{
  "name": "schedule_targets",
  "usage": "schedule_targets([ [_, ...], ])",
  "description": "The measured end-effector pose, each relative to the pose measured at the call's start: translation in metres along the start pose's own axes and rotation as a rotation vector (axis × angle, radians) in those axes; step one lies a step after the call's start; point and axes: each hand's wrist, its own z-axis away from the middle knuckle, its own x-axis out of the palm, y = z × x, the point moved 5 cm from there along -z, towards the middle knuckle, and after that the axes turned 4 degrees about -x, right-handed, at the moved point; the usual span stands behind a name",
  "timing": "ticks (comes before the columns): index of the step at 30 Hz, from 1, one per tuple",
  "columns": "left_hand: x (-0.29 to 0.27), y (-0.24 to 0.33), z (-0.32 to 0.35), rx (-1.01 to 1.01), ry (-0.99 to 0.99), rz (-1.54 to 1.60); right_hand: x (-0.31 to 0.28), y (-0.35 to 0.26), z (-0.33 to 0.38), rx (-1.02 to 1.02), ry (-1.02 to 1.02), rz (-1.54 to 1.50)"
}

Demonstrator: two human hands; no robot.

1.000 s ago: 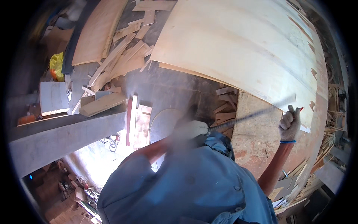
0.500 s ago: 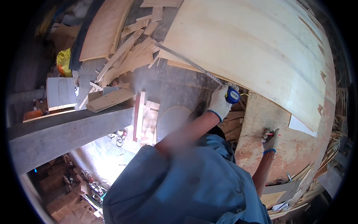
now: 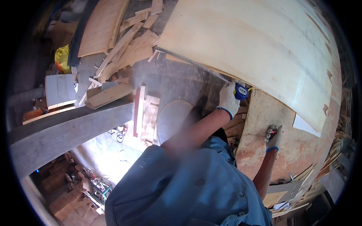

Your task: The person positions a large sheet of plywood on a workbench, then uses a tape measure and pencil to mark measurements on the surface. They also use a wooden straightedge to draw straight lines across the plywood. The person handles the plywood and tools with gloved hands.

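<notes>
A large pale plywood sheet (image 3: 249, 41) lies at upper right. My left hand (image 3: 228, 101), in a white work glove with a blue cuff, grips a blue tape measure (image 3: 241, 91) at the sheet's near edge. Its pulled-out blade (image 3: 196, 63) runs up and left along that edge to the sheet's left corner. My right hand (image 3: 273, 139), gloved too, is curled over a reddish board surface (image 3: 260, 124), apart from the sheet. Between its fingers is a thin red stick (image 3: 274, 132), perhaps a pencil; most of it is hidden.
Wood offcuts (image 3: 130, 49) are heaped on the floor at upper left, beside a leaning board (image 3: 103, 28). A thick grey beam (image 3: 71, 130) crosses the left side. A round disc (image 3: 173, 116) lies near my left forearm. More scrap strips (image 3: 335, 150) line the right edge.
My left hand and the tape measure have shifted slightly right, and the blade sits closer along the sheet's edge. My right hand has barely moved.
</notes>
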Motion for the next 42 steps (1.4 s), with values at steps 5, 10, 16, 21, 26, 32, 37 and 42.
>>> schedule_targets([
  [5,0.019,0.000,0.015,0.135,-0.176,-1.094,-0.032,0.014,-0.014,0.051,-0.159,-0.080],
  [10,0.015,-0.048,-0.038,-0.436,-0.033,0.491,0.001,0.004,-0.008,0.025,0.077,-0.070],
  [16,0.032,-0.051,-0.047,-0.349,0.019,0.318,-0.019,0.020,-0.022,-0.029,0.179,0.096],
  [21,0.073,-0.099,-0.013,-0.524,-0.008,0.436,-0.018,0.016,-0.015,-0.100,0.177,0.123],
  [26,0.166,-0.221,0.033,-0.200,-0.500,-0.305,-0.033,0.028,-0.022,-0.082,0.144,-0.153],
  [32,0.273,-0.312,0.105,-0.851,-0.330,0.154,-0.120,0.010,-0.001,-0.092,0.315,-0.441],
  [37,0.291,-0.338,0.095,-0.811,-0.273,0.173,-0.129,-0.040,0.027,-0.071,0.536,-0.271],
  [42,0.278,-0.366,0.100,-0.816,-0.331,0.128,-0.152,-0.066,0.012,-0.173,0.545,-0.055],
])
